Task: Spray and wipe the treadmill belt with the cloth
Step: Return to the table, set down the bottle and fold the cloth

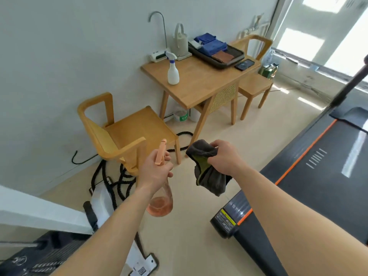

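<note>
**Head view: bottle and cloth held above the floor, treadmill at our right**

Head camera looks down past both our bare forearms. At far left a light wooden armchair [127, 134] stands against the grey wall, with black cables [113, 180] coiled on the pale floor just below it. Our left hand [157, 170] is wrapped around the neck of a clear pear-shaped spray bottle with a peach-coloured trigger head [161, 204]; the nozzle points up and away from us, and a little pinkish liquid sits in the bottle's rounded base. Behind it, well apart, a small wooden table [201, 84] carries a white plastic spray bottle [172, 69], a dark tray [219, 56] of folded blue and brown cloths, and a black phone [244, 64].

Just beside our left hand, our right hand [225, 158] pinches a crumpled dark grey cloth with a green edge [209, 174], fingers closed on its upper folds while the rest hangs down in the air.

At right lies the black treadmill belt [326, 174], bordered by an orange stripe along the side rail [298, 154]. Neither bottle nor cloth touches the belt; both are held over the floor near its lower corner.
</note>
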